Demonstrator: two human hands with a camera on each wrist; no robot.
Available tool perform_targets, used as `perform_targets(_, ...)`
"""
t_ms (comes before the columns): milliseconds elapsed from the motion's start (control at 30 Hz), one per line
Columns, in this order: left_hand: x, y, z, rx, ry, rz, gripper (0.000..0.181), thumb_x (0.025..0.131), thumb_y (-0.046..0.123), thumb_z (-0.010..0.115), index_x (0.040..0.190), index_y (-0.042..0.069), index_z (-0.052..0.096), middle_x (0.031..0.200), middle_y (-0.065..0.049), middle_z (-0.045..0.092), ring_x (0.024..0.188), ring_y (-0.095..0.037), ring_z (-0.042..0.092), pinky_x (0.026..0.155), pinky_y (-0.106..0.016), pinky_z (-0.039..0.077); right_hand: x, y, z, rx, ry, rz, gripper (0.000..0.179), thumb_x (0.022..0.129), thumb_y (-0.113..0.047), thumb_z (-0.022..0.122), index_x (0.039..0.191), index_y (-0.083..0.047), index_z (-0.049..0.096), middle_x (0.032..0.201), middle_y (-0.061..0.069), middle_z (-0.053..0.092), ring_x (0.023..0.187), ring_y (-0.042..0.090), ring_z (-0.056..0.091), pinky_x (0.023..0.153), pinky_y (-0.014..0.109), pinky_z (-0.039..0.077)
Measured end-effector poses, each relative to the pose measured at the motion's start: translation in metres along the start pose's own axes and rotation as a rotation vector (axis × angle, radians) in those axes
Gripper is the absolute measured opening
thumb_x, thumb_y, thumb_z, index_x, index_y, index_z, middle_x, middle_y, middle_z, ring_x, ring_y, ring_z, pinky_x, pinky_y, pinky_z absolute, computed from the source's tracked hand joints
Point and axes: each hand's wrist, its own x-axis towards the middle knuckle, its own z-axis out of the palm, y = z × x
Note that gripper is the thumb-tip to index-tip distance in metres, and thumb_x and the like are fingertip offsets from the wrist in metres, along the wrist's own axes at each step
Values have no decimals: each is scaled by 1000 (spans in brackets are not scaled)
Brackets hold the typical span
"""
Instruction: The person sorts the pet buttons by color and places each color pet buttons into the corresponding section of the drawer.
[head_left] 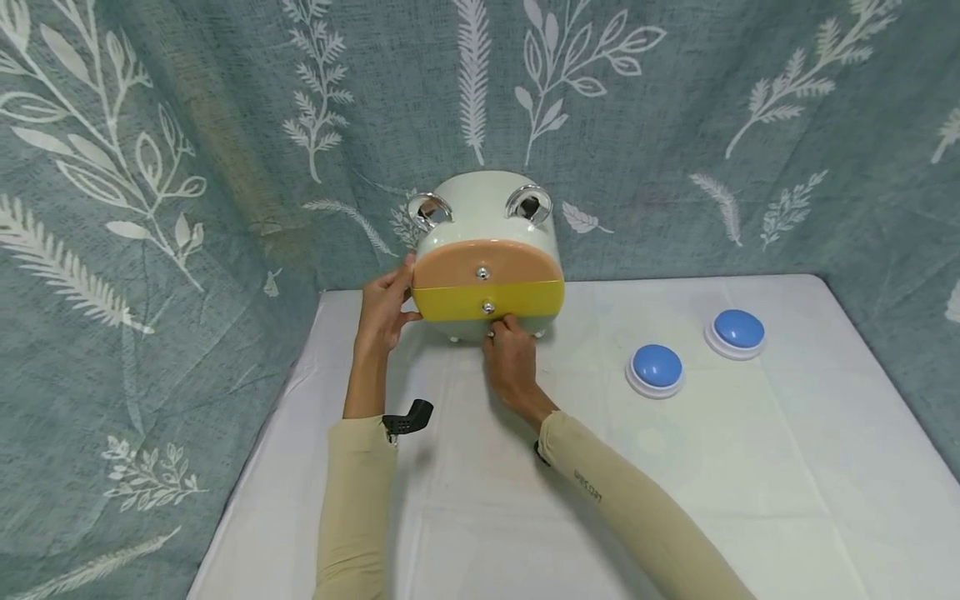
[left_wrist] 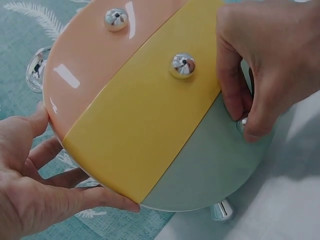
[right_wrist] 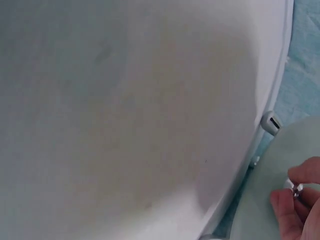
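Observation:
A small rounded drawer cabinet (head_left: 487, 208) with two chrome rings on top stands at the table's back. Its front has an orange drawer (head_left: 450, 262), a yellow drawer (head_left: 450, 303) and a pale green bottom drawer (left_wrist: 200, 165), all flush with one another. My right hand (head_left: 512, 358) pinches the silver knob (right_wrist: 295, 189) of the green drawer between thumb and fingers. My left hand (head_left: 384, 307) rests against the cabinet's left side, its fingers spread and the thumb touching the front's edge. The orange knob (left_wrist: 116, 19) and yellow knob (left_wrist: 182, 65) are untouched.
Two blue push buttons on white bases, a nearer one (head_left: 657, 367) and a farther one (head_left: 738, 330), sit on the table to the right. A white cloth (head_left: 465, 500) covers the table. A leaf-patterned curtain (head_left: 630, 167) hangs behind the cabinet and along the sides.

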Motion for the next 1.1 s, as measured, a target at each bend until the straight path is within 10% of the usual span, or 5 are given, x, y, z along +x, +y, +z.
perform_targets(1100,2,-2,0,-13,-10,8,65,99,55,66,141,5,66,140,-9,61,143,-24,56,65,-28,60,-67,-21,-46,-171,-48,-142,8,84,-4,83,85,-3,75,82,9,64,65,23,70,56,37,57)
